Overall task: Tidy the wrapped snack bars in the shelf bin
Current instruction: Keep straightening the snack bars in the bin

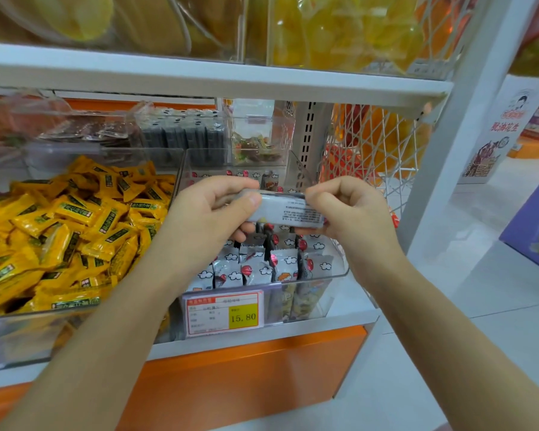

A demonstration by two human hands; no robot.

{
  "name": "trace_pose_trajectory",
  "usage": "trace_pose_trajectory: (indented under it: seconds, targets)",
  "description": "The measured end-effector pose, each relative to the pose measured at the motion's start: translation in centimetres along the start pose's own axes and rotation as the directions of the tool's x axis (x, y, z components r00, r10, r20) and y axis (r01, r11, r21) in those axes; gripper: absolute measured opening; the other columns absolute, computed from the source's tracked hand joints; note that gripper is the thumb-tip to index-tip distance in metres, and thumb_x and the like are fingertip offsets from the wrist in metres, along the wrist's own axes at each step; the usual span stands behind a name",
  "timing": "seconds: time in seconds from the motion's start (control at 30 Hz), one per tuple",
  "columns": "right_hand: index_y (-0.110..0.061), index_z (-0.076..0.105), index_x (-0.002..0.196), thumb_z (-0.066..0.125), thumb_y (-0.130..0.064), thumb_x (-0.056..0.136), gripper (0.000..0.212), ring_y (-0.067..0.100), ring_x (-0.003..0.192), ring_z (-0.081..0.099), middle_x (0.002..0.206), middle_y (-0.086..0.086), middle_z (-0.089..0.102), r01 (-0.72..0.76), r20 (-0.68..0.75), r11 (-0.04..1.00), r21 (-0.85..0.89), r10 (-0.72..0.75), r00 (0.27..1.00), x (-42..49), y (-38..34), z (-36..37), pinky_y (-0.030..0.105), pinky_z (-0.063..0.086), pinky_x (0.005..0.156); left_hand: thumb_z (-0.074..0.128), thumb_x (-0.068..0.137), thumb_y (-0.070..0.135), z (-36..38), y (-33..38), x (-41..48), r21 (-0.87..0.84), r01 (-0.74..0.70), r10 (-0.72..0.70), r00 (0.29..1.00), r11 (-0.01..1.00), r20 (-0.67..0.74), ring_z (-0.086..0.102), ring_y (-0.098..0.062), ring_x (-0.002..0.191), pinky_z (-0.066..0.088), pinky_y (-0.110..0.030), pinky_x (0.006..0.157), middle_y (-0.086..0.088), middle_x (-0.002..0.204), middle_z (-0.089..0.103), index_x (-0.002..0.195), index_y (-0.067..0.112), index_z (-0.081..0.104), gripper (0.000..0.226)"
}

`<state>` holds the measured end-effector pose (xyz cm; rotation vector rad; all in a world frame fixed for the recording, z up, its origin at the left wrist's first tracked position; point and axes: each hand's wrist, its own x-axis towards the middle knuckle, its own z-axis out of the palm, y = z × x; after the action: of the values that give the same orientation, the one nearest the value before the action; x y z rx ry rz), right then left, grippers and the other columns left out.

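We are holding one grey wrapped snack bar [288, 210] level between both hands, just above the clear shelf bin [330, 279]. The left hand [218, 206] is pinching its left end, thumb across the front and fingers curled underneath. The right hand [346, 209] is curling its fingers closed round the right end. The bar is hanging over the standing bars [262, 269] and not touching them, as far as we can tell.

The slips we are watching for are small ones. The wrapper looks slick, so a loosening pinch on either end would likely let the bar tip and fall flat across the upright packs. If we are pushing it down into a tight gap, we are probably going to topple its neighbours or crumple a wrapper. Drifting left could be dropping it among the yellow wrapped snacks [69, 225] in the next bin, and drifting right, past the low rim toward the white wire mesh panel [374, 144].

The bin is sitting on a white shelf [358, 309] over an orange base panel [246, 377], with a price tag [224, 312] reading 15.80 on its front wall. Clear bins of other sweets are standing behind, and bags of yellow goods are filling the upper shelf [199, 76]. Pale floor tiles [479, 290], a printed cardboard sign [495, 135] and a purple box [535, 219] are lying to the right — a shop aisle.
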<state>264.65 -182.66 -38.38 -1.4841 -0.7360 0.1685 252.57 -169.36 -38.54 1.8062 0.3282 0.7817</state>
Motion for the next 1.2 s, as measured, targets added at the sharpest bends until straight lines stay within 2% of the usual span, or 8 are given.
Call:
trace_pose_trajectory:
  seconds: [0.2, 0.5, 0.6, 0.73, 0.87, 0.97, 1.07, 1.2]
  targets:
    - [-0.017, 0.059, 0.065, 0.064, -0.015, 0.084, 0.020, -0.004, 0.058, 0.051, 0.070, -0.008, 0.063, 0.144, -0.130, 0.966, -0.215, -0.175, 0.976, -0.4, 0.0, 0.5, 0.008, 0.040, 0.053, 0.059, 0.086, 0.015, 0.7, 0.2, -0.1, 0.036, -0.007, 0.007, 1.000, 0.999, 0.007, 0.066, -0.010, 0.061, 0.050, -0.019, 0.048, 0.002, 0.081, 0.068, 0.094, 0.026, 0.064, 0.014]
    - [-0.023, 0.063, 0.072, 0.064, -0.014, 0.085, 0.016, -0.003, 0.064, 0.053, 0.067, -0.015, 0.058, 0.279, -0.078, 0.921, -0.270, -0.310, 0.948, -0.9, -0.3, 0.8, 0.009, 0.041, 0.060, 0.057, 0.090, 0.020, 0.9, 0.1, 0.3, -0.012, 0.074, -0.075, 0.989, 0.997, -0.130, 0.066, -0.016, 0.051, 0.047, -0.020, 0.038, 0.000, 0.070, 0.068, 0.079, 0.012, 0.063, 0.015]
    - [-0.027, 0.067, 0.099, 0.067, -0.013, 0.084, 0.021, 0.001, 0.086, 0.060, 0.093, -0.012, 0.065, 0.208, 0.055, 0.969, -0.137, -0.202, 0.978, -0.8, -0.2, 0.3, 0.022, 0.052, 0.076, 0.053, 0.093, 0.027, 0.9, 0.0, 0.5, -0.115, 0.139, -0.155, 0.977, 0.984, -0.144, 0.062, -0.014, 0.048, 0.050, -0.021, 0.041, 0.002, 0.057, 0.066, 0.082, 0.014, 0.064, 0.019]
    - [-0.022, 0.058, 0.124, 0.070, -0.014, 0.082, 0.045, 0.019, 0.110, 0.059, 0.119, 0.001, 0.061, 0.210, 0.110, 0.953, -0.216, -0.190, 0.976, -0.5, 0.2, -0.1, 0.040, 0.052, 0.091, 0.052, 0.093, 0.034, 1.0, 0.1, 1.0, -0.310, 0.226, -0.266, 0.959, 0.923, -0.093, 0.058, -0.006, 0.051, 0.050, -0.020, 0.048, 0.006, 0.057, 0.065, 0.092, 0.015, 0.063, 0.022]
    - [-0.021, 0.062, 0.118, 0.071, -0.025, 0.081, 0.039, 0.006, 0.070, 0.067, 0.088, -0.008, 0.060, 0.180, 0.020, 0.957, -0.227, -0.180, 0.984, -0.4, 0.4, -0.1, 0.022, 0.055, 0.065, 0.045, 0.096, 0.027, 1.9, -0.1, 1.3, -0.084, 0.162, -0.157, 0.986, 0.983, 0.062, 0.062, -0.009, 0.062, 0.053, -0.027, 0.059, -0.002, 0.093, 0.069, 0.101, 0.022, 0.059, 0.015]
    - [-0.023, 0.061, 0.114, 0.072, -0.020, 0.080, 0.035, 0.014, 0.070, 0.069, 0.087, -0.003, 0.062, 0.151, 0.040, 0.963, -0.223, -0.146, 0.988, 0.1, 0.1, -0.6, 0.015, 0.052, 0.059, 0.042, 0.097, 0.030, 2.3, -0.2, 1.7, -0.018, 0.157, -0.155, 0.985, 0.987, 0.078, 0.064, -0.015, 0.063, 0.054, -0.035, 0.064, -0.008, 0.095, 0.068, 0.108, 0.021, 0.056, 0.019]
    - [-0.017, 0.062, 0.105, 0.070, -0.010, 0.080, 0.027, 0.010, 0.067, 0.069, 0.093, 0.005, 0.069, 0.104, -0.058, 0.988, -0.115, -0.111, 0.992, 1.5, -0.5, -1.4, 0.017, 0.054, 0.059, 0.044, 0.095, 0.035, 2.6, -0.4, 2.8, 0.169, 0.032, -0.039, 0.998, 0.985, 0.039, 0.066, -0.009, 0.077, 0.056, -0.029, 0.069, 0.006, 0.116, 0.060, 0.137, 0.017, 0.038, 0.045]
    - [-0.013, 0.059, 0.107, 0.071, -0.019, 0.081, 0.029, 0.014, 0.070, 0.069, 0.104, 0.007, 0.066, 0.074, -0.222, 0.959, -0.274, -0.138, 0.965, 4.5, -0.3, -1.9, 0.029, 0.058, 0.068, 0.041, 0.094, 0.043, 2.2, -1.5, 3.8, 0.673, -0.184, 0.100, 0.982, 0.716, 0.161, 0.035, -0.019, 0.132, 0.029, -0.039, 0.106, 0.003, 0.147, 0.034, 0.145, 0.020, 0.025, 0.058]
